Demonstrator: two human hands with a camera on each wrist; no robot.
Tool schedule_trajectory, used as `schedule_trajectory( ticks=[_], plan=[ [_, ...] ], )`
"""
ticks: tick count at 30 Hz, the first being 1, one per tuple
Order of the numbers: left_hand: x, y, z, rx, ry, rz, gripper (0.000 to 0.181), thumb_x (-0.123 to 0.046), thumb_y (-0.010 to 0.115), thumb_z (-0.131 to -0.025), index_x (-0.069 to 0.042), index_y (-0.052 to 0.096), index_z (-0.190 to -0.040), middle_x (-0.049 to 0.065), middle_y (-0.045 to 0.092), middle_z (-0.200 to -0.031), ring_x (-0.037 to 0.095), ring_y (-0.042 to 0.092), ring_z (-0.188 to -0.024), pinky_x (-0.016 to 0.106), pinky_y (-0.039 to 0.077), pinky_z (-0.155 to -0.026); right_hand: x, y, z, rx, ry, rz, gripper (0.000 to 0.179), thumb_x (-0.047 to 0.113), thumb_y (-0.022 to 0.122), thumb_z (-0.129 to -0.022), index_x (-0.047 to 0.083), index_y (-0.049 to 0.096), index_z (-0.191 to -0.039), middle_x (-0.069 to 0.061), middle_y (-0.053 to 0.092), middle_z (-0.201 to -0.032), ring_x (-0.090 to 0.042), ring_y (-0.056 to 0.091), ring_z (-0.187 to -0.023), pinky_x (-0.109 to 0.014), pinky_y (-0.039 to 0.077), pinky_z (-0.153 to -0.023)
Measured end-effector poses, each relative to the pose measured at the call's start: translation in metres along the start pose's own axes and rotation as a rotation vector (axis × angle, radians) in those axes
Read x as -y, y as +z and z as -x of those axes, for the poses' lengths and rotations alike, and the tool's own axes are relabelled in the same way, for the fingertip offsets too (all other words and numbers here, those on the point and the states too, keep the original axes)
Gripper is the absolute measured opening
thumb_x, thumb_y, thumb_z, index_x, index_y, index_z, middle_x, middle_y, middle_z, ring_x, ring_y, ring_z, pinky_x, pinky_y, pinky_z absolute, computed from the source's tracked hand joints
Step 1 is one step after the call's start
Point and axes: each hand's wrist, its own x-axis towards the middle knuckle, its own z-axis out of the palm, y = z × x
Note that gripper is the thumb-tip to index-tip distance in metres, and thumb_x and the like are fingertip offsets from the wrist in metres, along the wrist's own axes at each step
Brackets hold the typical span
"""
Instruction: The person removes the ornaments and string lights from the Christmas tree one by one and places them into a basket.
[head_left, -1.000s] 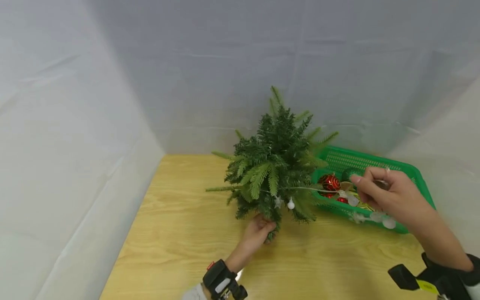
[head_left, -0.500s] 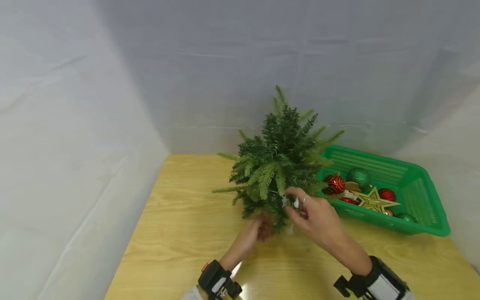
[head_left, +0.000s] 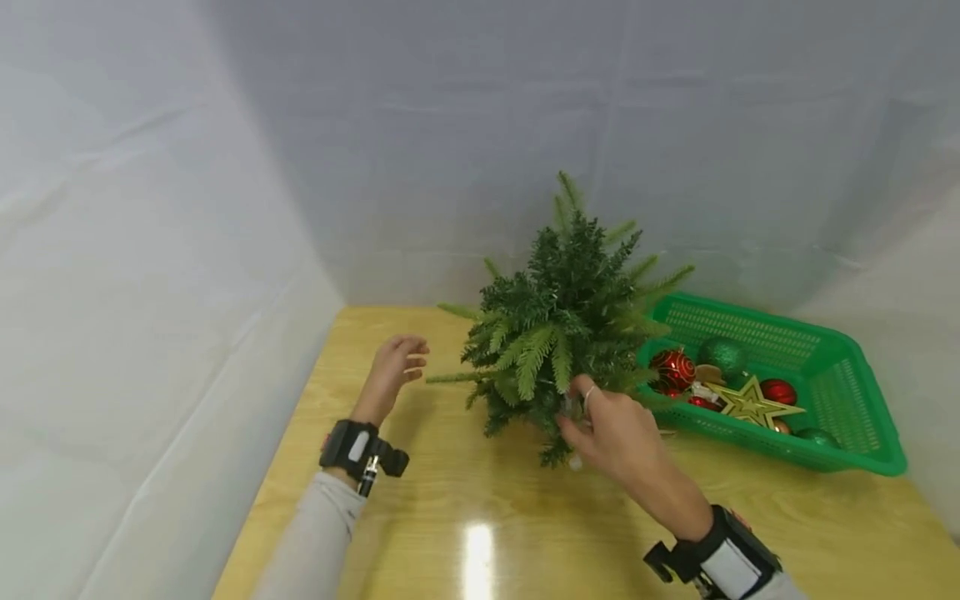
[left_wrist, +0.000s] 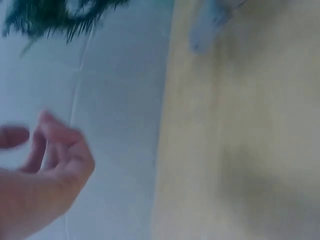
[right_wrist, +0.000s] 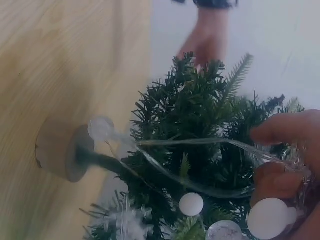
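At the right side of the wooden surface [head_left: 420, 517], a green basket [head_left: 855, 404] stands beside the tree [head_left: 555, 325], whose branches overlap its near-left corner. The ornaments are gathered towards that end: a red bauble with gold swirls [head_left: 672, 369] next to a textured green ball [head_left: 722, 357], then a flat gold star [head_left: 753, 404] lying over smaller pieces, with a plain red ball [head_left: 778, 391] behind one of its points. Another green ball [head_left: 817, 437] sits low against the front wall, half hidden. A few items wedged under the star I can't make out.

The tree stands upright in the middle, its trunk set in a round wooden base [right_wrist: 55, 150]. At its lower front, the right hand [head_left: 618, 429] has thumb and fingers brought close together, holding a clear string [right_wrist: 210, 141] that carries white balls [right_wrist: 191, 204]; a frosty ornament [right_wrist: 130, 222] hangs blurred near the lower branches.

Left of the tree, the left hand [head_left: 395, 367] is raised over the surface, its fingers loosely bent and a little apart, near a branch tip.
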Motion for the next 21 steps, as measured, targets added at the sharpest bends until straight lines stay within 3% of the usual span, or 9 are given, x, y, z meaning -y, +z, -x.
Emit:
schedule_trajectory(
  ticks=[3, 7, 9, 11, 13, 15, 17, 18, 21],
  plan=[
    [-0.022, 0.0, -0.023, 0.149, -0.03, -0.056, 0.045, -0.024, 0.042, -0.104, 0.005, 0.039, -0.138, 0.018, 0.047, -0.132, 0.025, 0.054, -0.109, 0.034, 0.047, -0.092, 0.005, 0.003, 0.0, -0.002, 0.012, -0.007, 0.022, 0.008, 0.065, -0.083, 0.007, 0.054, -0.102, 0.008, 0.031, -0.048, -0.002, 0.018, -0.038, -0.018, 0.012, -0.042],
    [-0.039, 0.018, -0.046, 0.33, -0.045, -0.102, 0.046, -0.023, 0.036, -0.105, 0.003, 0.032, -0.144, 0.023, 0.035, -0.146, 0.037, 0.045, -0.126, 0.043, 0.041, -0.101, 0.006, 0.004, -0.001, -0.019, 0.031, 0.021, 0.017, 0.008, 0.062, -0.082, 0.008, 0.056, -0.098, 0.008, 0.031, -0.047, -0.004, 0.017, -0.039, -0.02, 0.012, -0.042],
    [-0.041, 0.028, -0.051, 0.406, -0.064, -0.065, 0.045, -0.027, 0.031, -0.107, -0.001, 0.033, -0.143, 0.022, 0.04, -0.139, 0.033, 0.054, -0.112, 0.038, 0.047, -0.092, 0.004, 0.004, -0.001, -0.017, 0.03, 0.04, 0.012, 0.014, 0.065, -0.085, 0.01, 0.057, -0.092, 0.009, 0.036, -0.049, -0.004, 0.022, -0.038, -0.02, 0.016, -0.039],
    [-0.041, 0.034, -0.054, 0.483, -0.087, 0.0, 0.041, -0.034, 0.028, -0.107, -0.006, 0.04, -0.134, 0.013, 0.048, -0.121, 0.024, 0.055, -0.09, 0.033, 0.048, -0.078, 0.003, 0.005, -0.001, -0.018, 0.019, 0.045, 0.012, 0.02, 0.067, -0.087, 0.013, 0.057, -0.088, 0.01, 0.04, -0.051, -0.004, 0.027, -0.038, -0.02, 0.02, -0.038],
    [-0.038, 0.036, -0.055, 0.53, -0.106, 0.038, 0.034, -0.034, 0.028, -0.107, -0.01, 0.043, -0.125, 0.005, 0.047, -0.098, 0.014, 0.045, -0.071, 0.027, 0.043, -0.067, 0.004, 0.005, -0.001, -0.041, 0.0, 0.05, 0.015, 0.024, 0.068, -0.089, 0.014, 0.058, -0.084, 0.01, 0.042, -0.052, -0.004, 0.03, -0.038, -0.02, 0.022, -0.037],
    [-0.036, 0.037, -0.054, 0.542, -0.116, 0.03, 0.024, -0.028, 0.03, -0.107, -0.01, 0.046, -0.106, 0.0, 0.042, -0.086, 0.011, 0.038, -0.067, 0.026, 0.039, -0.065, 0.004, 0.003, -0.002, -0.083, -0.021, 0.05, 0.013, 0.022, 0.067, -0.09, 0.013, 0.062, -0.082, 0.011, 0.041, -0.051, -0.003, 0.029, -0.037, -0.02, 0.021, -0.037],
    [-0.033, 0.034, -0.05, 0.562, -0.108, -0.04, 0.027, -0.017, 0.03, -0.107, -0.003, 0.049, -0.12, 0.008, 0.053, -0.101, 0.014, 0.053, -0.085, 0.028, 0.045, -0.078, 0.006, 0.0, -0.002, -0.115, -0.033, 0.036, 0.014, 0.019, 0.066, -0.09, 0.012, 0.063, -0.077, 0.01, 0.038, -0.049, -0.003, 0.027, -0.037, -0.019, 0.02, -0.037],
    [-0.032, 0.031, -0.047, 0.567, -0.106, -0.065, 0.032, -0.013, 0.03, -0.106, 0.001, 0.045, -0.13, 0.014, 0.054, -0.112, 0.017, 0.052, -0.092, 0.029, 0.045, -0.083, 0.007, -0.002, -0.003, -0.125, -0.036, 0.026, 0.018, 0.017, 0.066, -0.09, 0.012, 0.062, -0.073, 0.01, 0.038, -0.049, -0.003, 0.027, -0.038, -0.019, 0.021, -0.038],
    [-0.027, 0.022, -0.041, 0.613, -0.091, -0.081, 0.045, -0.009, 0.031, -0.105, 0.01, 0.026, -0.145, 0.023, 0.034, -0.142, 0.023, 0.048, -0.11, 0.033, 0.045, -0.089, 0.011, -0.009, -0.002, -0.119, -0.032, -0.026, 0.023, 0.012, 0.064, -0.089, 0.014, 0.06, -0.067, 0.009, 0.038, -0.051, -0.003, 0.026, -0.04, -0.019, 0.022, -0.04]
  ],
)
